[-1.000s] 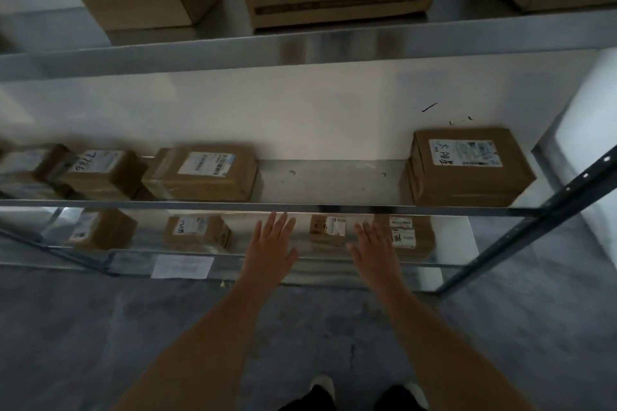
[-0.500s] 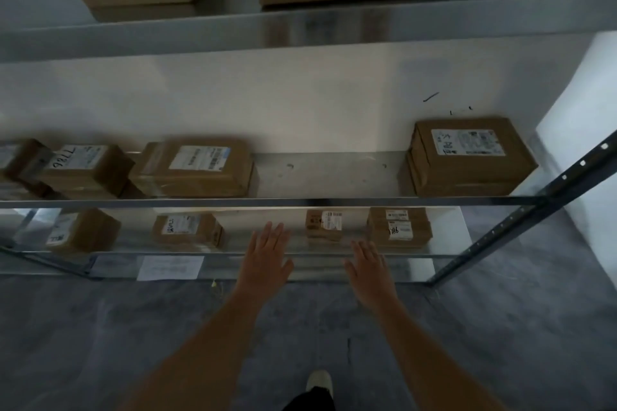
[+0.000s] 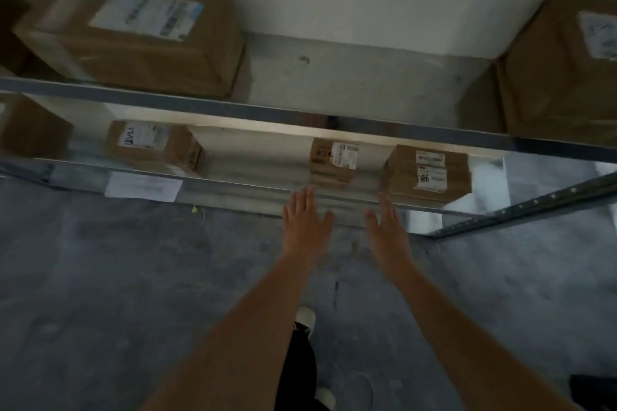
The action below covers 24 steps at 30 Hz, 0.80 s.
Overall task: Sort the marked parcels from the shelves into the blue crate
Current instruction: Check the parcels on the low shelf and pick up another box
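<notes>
Fingers straight and close together on both hands, palms down, holding nothing. Head view: left hand [image 3: 305, 222] and right hand [image 3: 387, 227] reach forward side by side, a gap between them, over the front lip of the lower shelf [image 3: 233, 185]. Whether the fingertips touch that lip cannot be told; the frame is motion-blurred.

Lower shelf, behind the hands: small parcel [image 3: 334, 160] with a printed label, sitting just beyond the left hand's fingertips. Beside it to the right, a wider parcel [image 3: 430, 172] with two white labels, the lower one carrying handwritten marks; this lies just beyond the right hand. Further left on the same level, a parcel with a hand-marked label [image 3: 152, 145], well apart from both hands, and another box [image 3: 33, 130] partly cut off by the left edge. A sheet of white paper [image 3: 143, 187] is stuck on the shelf front below that marked parcel.

Upper shelf [image 3: 334, 83]: large box with a printed label [image 3: 140, 40] at the left, another large box [image 3: 564, 70] at the right edge, bare metal between them.

Grey concrete floor [image 3: 117, 294] under the arms. One pale shoe [image 3: 305, 317] visible between the forearms. Blue crate not seen in this view.
</notes>
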{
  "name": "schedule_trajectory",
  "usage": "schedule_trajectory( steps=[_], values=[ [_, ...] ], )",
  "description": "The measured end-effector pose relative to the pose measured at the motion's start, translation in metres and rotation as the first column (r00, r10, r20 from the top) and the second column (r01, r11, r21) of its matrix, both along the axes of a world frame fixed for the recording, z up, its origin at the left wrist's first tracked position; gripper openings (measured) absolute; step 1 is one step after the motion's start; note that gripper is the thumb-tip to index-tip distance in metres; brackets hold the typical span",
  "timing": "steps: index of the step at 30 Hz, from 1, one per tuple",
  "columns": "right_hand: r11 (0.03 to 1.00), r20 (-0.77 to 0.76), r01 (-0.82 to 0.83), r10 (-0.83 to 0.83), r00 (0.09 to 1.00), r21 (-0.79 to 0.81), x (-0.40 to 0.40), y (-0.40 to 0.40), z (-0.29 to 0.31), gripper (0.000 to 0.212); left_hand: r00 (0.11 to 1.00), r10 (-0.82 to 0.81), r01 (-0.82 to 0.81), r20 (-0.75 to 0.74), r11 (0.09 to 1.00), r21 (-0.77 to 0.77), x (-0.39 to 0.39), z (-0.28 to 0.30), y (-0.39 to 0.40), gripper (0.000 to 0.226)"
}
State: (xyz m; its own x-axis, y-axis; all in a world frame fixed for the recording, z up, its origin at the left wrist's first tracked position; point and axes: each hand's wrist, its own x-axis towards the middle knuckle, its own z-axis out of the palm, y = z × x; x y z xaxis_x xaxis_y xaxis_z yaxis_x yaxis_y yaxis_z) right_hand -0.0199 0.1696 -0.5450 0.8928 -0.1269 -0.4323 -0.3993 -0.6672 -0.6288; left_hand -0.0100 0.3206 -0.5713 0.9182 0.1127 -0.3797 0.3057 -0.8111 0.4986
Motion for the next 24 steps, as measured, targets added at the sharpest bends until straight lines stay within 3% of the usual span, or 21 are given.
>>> schedule_trajectory(
  steps=[4, 8, 13, 17, 20, 24],
  values=[
    [0.995, -0.033, 0.101, -0.100, 0.994, 0.003, 0.036, 0.006, -0.050, 0.054, 0.979, 0.193, -0.201, -0.060, 0.956, -0.213, 0.026, -0.060, -0.006, 0.070],
    [0.974, -0.080, 0.213, -0.207, 0.975, 0.080, 0.080, 0.015, -0.098, 0.057, 0.923, 0.373, -0.379, -0.095, 0.839, -0.391, 0.068, -0.103, 0.003, 0.070],
    [0.924, -0.080, 0.341, -0.331, 0.940, 0.173, 0.123, 0.025, -0.140, 0.054, 0.909, 0.409, -0.402, -0.081, 0.805, -0.437, 0.118, -0.137, 0.009, 0.068],
    [0.753, -0.278, 0.572, -0.502, 0.819, 0.325, 0.161, 0.031, -0.160, 0.047, 0.889, 0.435, -0.436, -0.139, 0.717, -0.544, 0.150, -0.152, 0.001, 0.064],
    [0.720, -0.332, 0.569, -0.466, 0.820, 0.396, 0.171, 0.030, -0.168, 0.050, 0.881, 0.451, -0.438, -0.142, 0.669, -0.601, 0.156, -0.159, -0.010, 0.051],
    [0.645, -0.280, 0.595, -0.530, 0.801, 0.479, 0.159, 0.031, -0.169, 0.022, 0.820, 0.558, -0.478, -0.128, 0.546, -0.688, 0.141, -0.162, -0.021, 0.029]
  ],
)
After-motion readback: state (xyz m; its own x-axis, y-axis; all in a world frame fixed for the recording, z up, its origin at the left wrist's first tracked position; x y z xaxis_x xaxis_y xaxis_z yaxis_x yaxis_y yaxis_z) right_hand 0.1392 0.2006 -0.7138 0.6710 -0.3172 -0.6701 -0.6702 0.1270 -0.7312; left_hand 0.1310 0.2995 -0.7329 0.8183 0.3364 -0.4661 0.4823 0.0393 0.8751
